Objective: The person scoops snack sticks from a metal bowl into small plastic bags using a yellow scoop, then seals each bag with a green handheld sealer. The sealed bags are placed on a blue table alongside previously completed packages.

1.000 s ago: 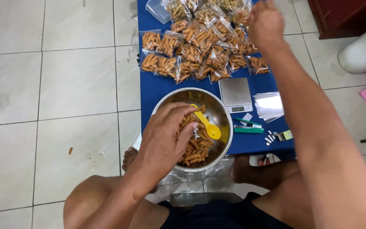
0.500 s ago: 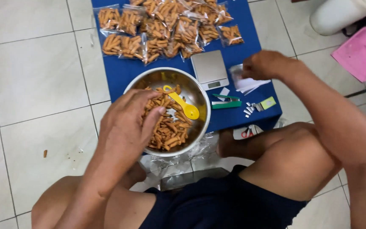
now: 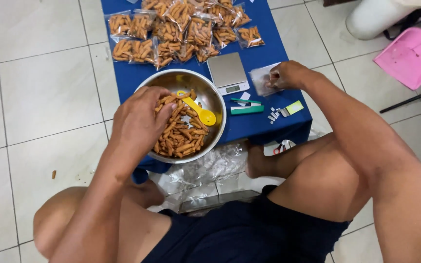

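Pale tiled floor (image 3: pixel 40 92) all around, with a low blue table (image 3: pixel 264 51) set in the middle of it. Up at the far edge, a heap of small clear bags (image 3: pixel 181 27) already filled with orange snack sticks — plenty packed, by the look of it. Still a fair pile of loose sticks (image 3: pixel 183 136) down in the steel bowl (image 3: pixel 215 104) at the near left corner, so a good share left to bag. Yellow scoop (image 3: pixel 198 109) lying in the bowl on top of the sticks, untouched. Small digital scale (image 3: pixel 226 70) just beyond the bowl, nothing on its plate.

Left hand (image 3: pixel 137 122) down in the bowl, fingers curled loosely over the sticks, touching them; hard to tell whether any are actually gripped, since the back of the hand hides the palm. Right hand (image 3: pixel 288 74) over by the right edge, fingers pinched together on an empty clear bag (image 3: pixel 261 79) resting on the table beside the scale. A green bag sealer (image 3: pixel 247 109) and a few small paper labels (image 3: pixel 281 111) near the front right corner. More empty clear bags (image 3: pixel 210 168) spilled on the floor under the near edge. Pink dustpan (image 3: pixel 408 53) off to the far right.
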